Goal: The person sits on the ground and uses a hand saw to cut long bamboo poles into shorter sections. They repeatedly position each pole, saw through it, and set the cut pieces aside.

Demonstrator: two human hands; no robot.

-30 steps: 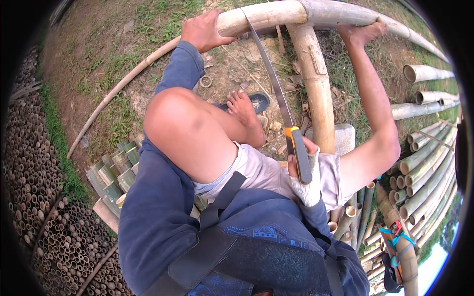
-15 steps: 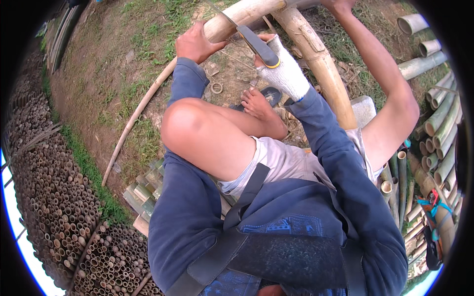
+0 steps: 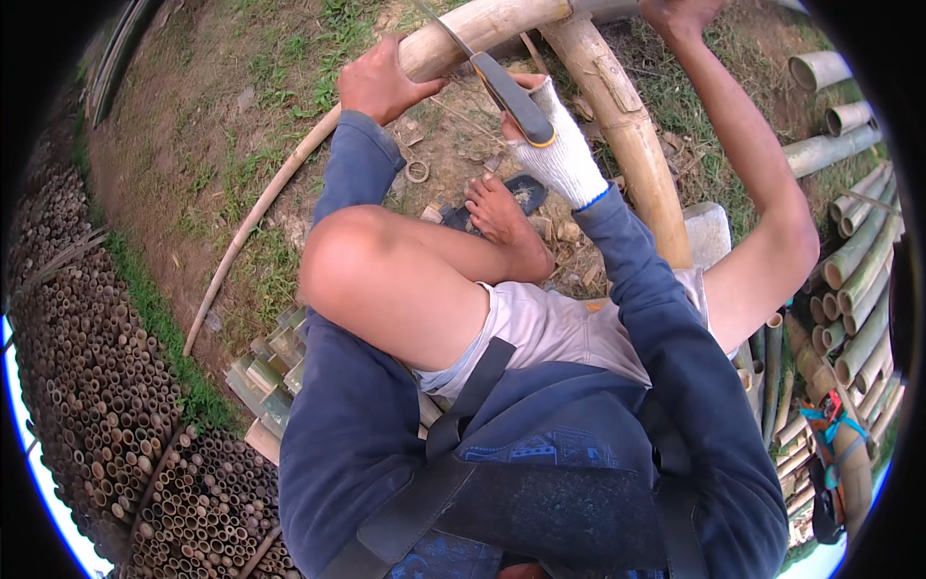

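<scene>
Apparently you're sawing at top centre, right hand (image 3: 555, 113) gripping saw (image 3: 511, 97), left hand (image 3: 371, 79) clasping pole (image 3: 502, 24); the next stroke wants it steady.

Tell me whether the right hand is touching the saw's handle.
Touching. The head view shows the gloved right hand closed around the saw's handle, with bare digits showing on both sides of it and no gap.

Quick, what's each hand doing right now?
Left hand: closed around the end of the thick bamboo pole.
Right hand: gloved, closed, holding the saw by its handle.
</scene>
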